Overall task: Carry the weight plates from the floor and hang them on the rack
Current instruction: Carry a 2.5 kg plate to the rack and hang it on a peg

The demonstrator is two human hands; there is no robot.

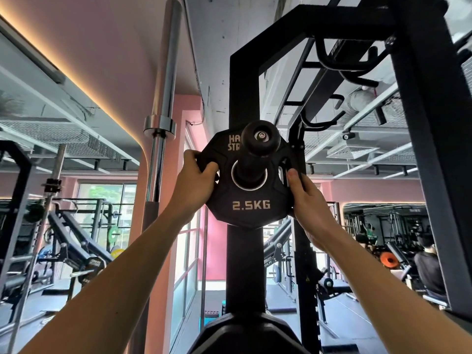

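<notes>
A black 2.5 kg weight plate (249, 200) sits on a black storage peg (258, 139) of the black rack upright (244, 85), the peg passing through its centre hole. My left hand (196, 180) grips the plate's left edge with fingers curled through a grip slot. My right hand (305, 200) holds the right edge, thumb in front by the right slot. A larger black plate (245, 335) hangs lower on the same upright, only its top showing.
A chrome barbell (163, 123) stands upright just left of the rack. Black pull-up handles (342, 67) and frame beams run overhead at right. Gym machines fill the background on both sides, with people at the far right (429, 267). A pink wall (158, 226) is behind.
</notes>
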